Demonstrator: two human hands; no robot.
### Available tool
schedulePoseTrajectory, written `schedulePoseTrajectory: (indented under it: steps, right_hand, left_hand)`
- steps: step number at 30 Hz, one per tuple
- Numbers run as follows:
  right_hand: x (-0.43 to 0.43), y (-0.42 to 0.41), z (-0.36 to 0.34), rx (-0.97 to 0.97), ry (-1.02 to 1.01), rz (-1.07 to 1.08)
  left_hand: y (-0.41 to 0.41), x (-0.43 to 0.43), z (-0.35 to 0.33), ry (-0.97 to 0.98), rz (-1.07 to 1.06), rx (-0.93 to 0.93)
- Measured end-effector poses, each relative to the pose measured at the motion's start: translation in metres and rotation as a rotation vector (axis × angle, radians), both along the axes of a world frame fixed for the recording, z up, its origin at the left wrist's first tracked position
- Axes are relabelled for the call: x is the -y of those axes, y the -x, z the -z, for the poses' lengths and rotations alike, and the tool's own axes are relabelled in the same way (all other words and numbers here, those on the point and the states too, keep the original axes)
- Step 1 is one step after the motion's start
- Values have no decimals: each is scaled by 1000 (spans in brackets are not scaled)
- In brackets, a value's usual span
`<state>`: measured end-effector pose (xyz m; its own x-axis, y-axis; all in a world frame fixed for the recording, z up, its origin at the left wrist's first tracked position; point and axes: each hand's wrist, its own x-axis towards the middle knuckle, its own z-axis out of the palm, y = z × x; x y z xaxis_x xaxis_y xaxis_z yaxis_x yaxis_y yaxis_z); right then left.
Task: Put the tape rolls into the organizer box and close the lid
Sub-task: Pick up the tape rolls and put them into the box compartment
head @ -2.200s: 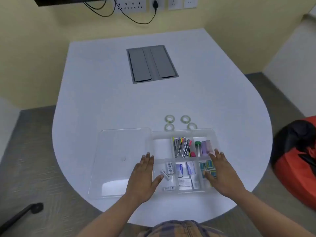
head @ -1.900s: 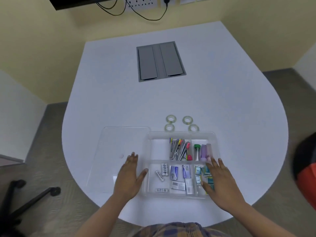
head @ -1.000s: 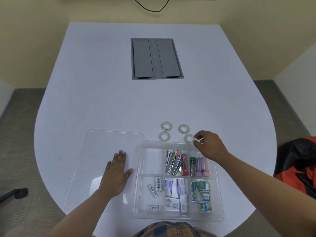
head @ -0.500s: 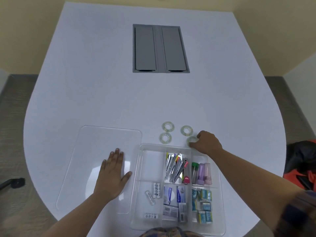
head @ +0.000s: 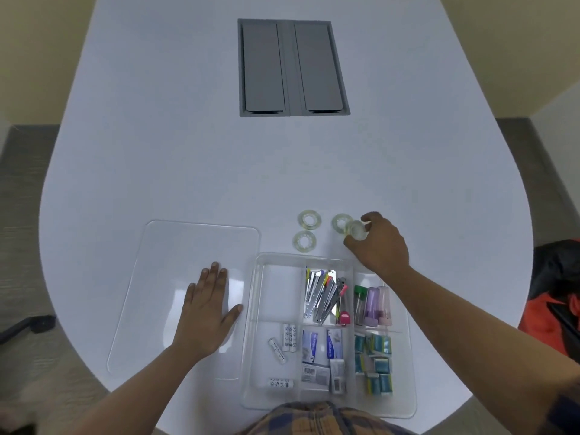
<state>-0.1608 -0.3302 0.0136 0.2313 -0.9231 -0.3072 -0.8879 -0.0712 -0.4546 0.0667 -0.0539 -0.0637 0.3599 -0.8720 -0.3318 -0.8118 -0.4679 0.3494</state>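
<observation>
right hand (head: 378,243) lifted 1 tape roll (head: 355,230) | 3 rolls on table (head: 175,152) | left hand (head: 207,312) flat, open

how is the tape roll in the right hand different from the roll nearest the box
The tape roll in the right hand is lifted and tilted, pinched by the fingers; the roll nearest the organizer box lies flat on the table, untouched. The held roll is partly hidden, the other fully visible. Both are small clear rings.
</observation>
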Motion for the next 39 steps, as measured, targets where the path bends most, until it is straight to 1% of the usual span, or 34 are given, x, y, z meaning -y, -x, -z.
schedulePoseTrajectory:
  steps: [2, 4, 9, 14, 19, 23, 25, 28, 31, 33, 36, 39]
  right_hand:
    - [-17, -3, -11, 110, 29, -61]
    - [-40, -7, -18, 166, 29, -163]
    - [-92, -14, -17, 160, -6, -417]
    - [-117, -22, -8, 11, -39, -666]
    - [-119, -37, -7, -124, -10, -831]
    - [-122, -47, -9, -340, 68, -1012]
    - [-122, -49, -8, -405, 78, -1068]
    - [-123, -50, -5, -465, 72, -1090]
    - [-122, -51, -1, -443, 20, -1055]
    - [-119, -51, -2, -377, -49, -998]
    - [-108, -50, -8, -215, -120, -886]
    - [-89, -53, -16, -94, -51, -763]
  left_hand:
    - [-1, 0, 1, -7, 4, -3]
    - [-1, -1, 2, -9, 7, -6]
    - [0, -1, 3, -27, 11, 10]
    - [0, 0, 1, -29, 8, 2]
    - [3, -5, 4, -11, 17, -12]
    - [6, -9, 9, -8, 11, -12]
    - [6, -9, 10, -10, 10, -13]
    - [5, -10, 12, -9, 9, -20]
    - [5, -10, 13, -1, 0, -31]
    - [5, -10, 14, -14, 1, -18]
    - [6, -10, 15, -16, -2, -17]
    - [5, -10, 15, -13, 0, -17]
